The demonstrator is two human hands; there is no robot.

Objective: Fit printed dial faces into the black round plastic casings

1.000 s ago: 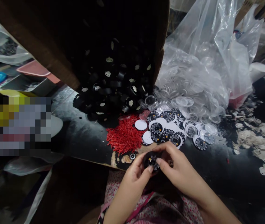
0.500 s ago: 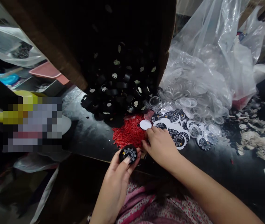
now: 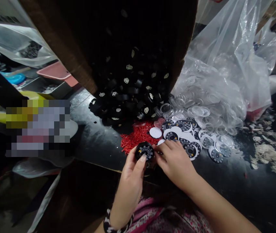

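My left hand (image 3: 131, 176) grips a round black dial (image 3: 147, 151) with white markings and a small yellow mark. Its thumb presses on the dial's face. Close against the dial's right edge is my right hand (image 3: 176, 163), fingers pinched together; whatever is in them, if anything, is too small or hidden. Just behind the dial lies a pile of thin red pointers (image 3: 134, 137). Loose printed dial discs (image 3: 185, 147), some white side up, spread beyond my right fingers. Clear round covers (image 3: 201, 111) are heaped behind the discs.
A tipped cardboard box (image 3: 67, 53) spills black round cases (image 3: 128, 106) onto the dark table (image 3: 89, 136). Clear plastic bags (image 3: 244, 64) stand at the back right. Pale flat pieces (image 3: 273, 150) lie at the far right. Pink (image 3: 55, 71) and grey trays sit at the left.
My right hand has come from the edge of the red pile to the side of the dial. My left hand has lifted the dial slightly. The whole view has shifted a little.
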